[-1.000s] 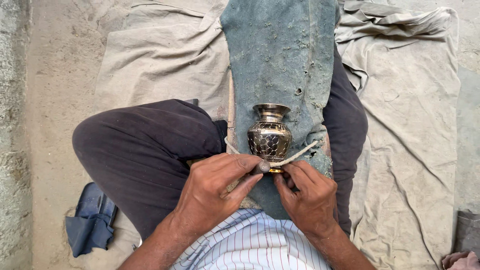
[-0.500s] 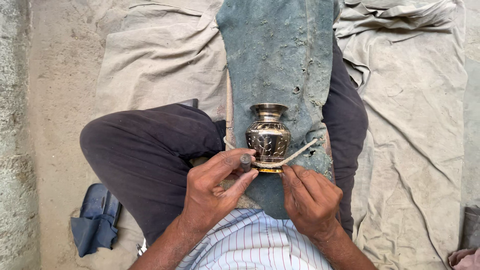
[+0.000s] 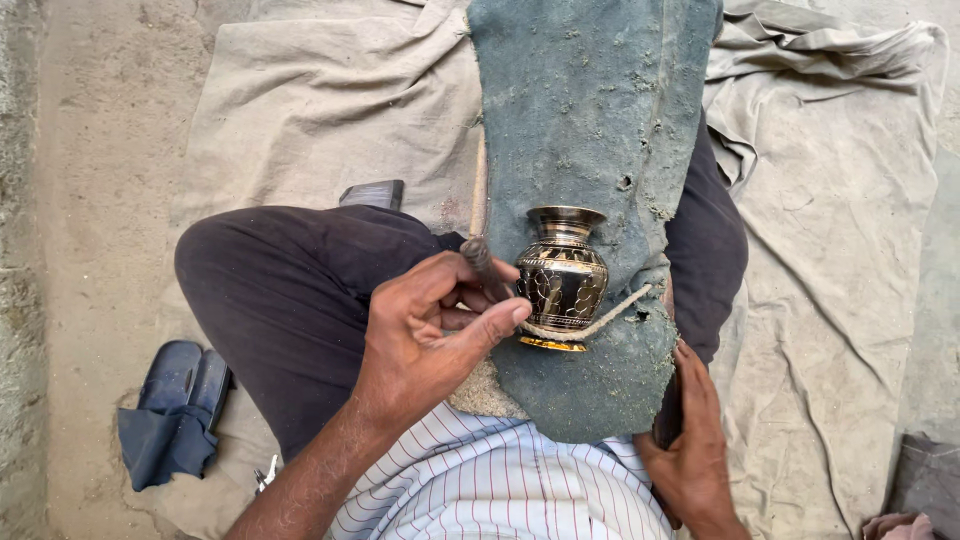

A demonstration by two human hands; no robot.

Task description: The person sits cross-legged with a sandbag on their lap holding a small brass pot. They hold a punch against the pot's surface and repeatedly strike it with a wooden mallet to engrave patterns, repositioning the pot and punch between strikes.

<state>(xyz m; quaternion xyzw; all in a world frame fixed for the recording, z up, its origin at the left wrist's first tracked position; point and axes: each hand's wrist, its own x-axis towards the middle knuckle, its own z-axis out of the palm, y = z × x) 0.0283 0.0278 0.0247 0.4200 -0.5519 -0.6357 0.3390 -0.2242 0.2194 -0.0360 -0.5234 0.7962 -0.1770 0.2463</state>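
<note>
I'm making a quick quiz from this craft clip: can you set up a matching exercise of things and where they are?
Things:
1. brass pot
2. cord
3. dark tool
4. blue cloth bundle

Places:
A. on the floor beside the knee
B. held in the left hand
C. upright on the green-grey pad
D. looped around the pot's base

Pairs: 1-C, 2-D, 3-B, 4-A

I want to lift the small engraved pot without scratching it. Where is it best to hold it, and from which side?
Probably at the narrow neck under the flared rim of the pot, coming from above. The pot stands upright on the green pad, so the neck is free, while a cord wraps the lower belly and the left hand with its tool crowds the left side.
</note>
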